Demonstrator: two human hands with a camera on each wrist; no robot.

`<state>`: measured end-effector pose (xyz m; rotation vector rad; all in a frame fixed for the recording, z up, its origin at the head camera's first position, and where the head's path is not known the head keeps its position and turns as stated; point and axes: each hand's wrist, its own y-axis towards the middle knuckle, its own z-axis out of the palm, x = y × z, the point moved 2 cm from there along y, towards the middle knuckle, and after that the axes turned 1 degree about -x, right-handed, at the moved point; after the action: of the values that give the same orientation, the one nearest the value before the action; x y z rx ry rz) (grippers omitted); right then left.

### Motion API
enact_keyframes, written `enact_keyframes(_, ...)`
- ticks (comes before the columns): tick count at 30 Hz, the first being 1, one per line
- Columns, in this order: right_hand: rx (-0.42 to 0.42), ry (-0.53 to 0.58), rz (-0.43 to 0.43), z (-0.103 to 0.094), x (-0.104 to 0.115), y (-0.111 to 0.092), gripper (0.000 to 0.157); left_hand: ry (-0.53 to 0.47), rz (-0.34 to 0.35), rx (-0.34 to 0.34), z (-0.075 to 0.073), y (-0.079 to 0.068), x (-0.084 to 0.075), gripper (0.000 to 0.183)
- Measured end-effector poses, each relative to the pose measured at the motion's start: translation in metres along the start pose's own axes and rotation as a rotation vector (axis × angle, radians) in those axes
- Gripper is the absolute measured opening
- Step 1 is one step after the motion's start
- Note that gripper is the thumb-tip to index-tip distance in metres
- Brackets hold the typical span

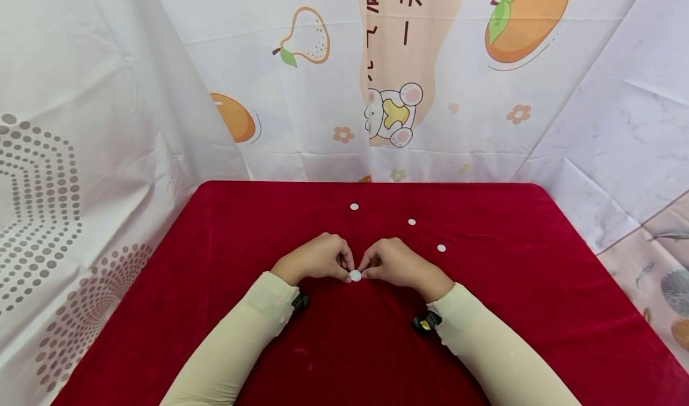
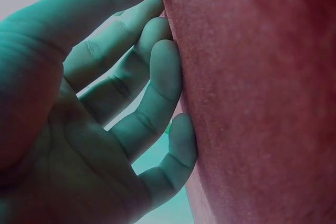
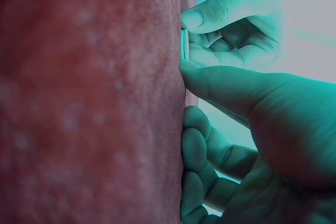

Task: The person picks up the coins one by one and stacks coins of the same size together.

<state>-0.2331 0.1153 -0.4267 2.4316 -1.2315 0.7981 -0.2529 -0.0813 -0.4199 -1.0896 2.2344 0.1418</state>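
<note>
A small white disc (image 1: 355, 275) lies on the red cloth between both hands. My left hand (image 1: 321, 259) grips its left edge with thumb and index finger. From the other side my right hand (image 1: 397, 263) holds the right edge the same way. In the right wrist view the disc (image 3: 184, 44) appears edge-on between the two thumbs, with a line along its rim like two thin layers. The left wrist view shows the left hand's curled fingers (image 2: 167, 69) resting against the cloth, the disc mostly hidden behind the thumb.
Beyond the hands, three more white discs lie apart on the red cloth: one at the back (image 1: 354, 206), one to its right (image 1: 411, 222), and one nearer the right hand (image 1: 441, 248). The red-covered table (image 1: 242, 226) ends at a printed white curtain (image 1: 312, 107).
</note>
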Motion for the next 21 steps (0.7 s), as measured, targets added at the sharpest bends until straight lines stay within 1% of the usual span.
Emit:
enact_keyframes(8, -0.003, -0.006, -0.001, 0.0005, 0.0004, 0.0002, 0.007, -0.012, -0.008, 0.000, 0.0009, 0.0008, 0.0015, 0.011)
enact_keyframes(16, -0.027, -0.020, -0.005, 0.0020, -0.0010, 0.0005, 0.008, 0.002, -0.008, 0.000, 0.0014, 0.0020, 0.0028, 0.012)
enact_keyframes(21, -0.025, -0.031, 0.003, 0.0025, -0.0013, 0.0014, 0.009, 0.006, -0.004, -0.002, 0.0007, 0.0018, 0.0022, 0.013)
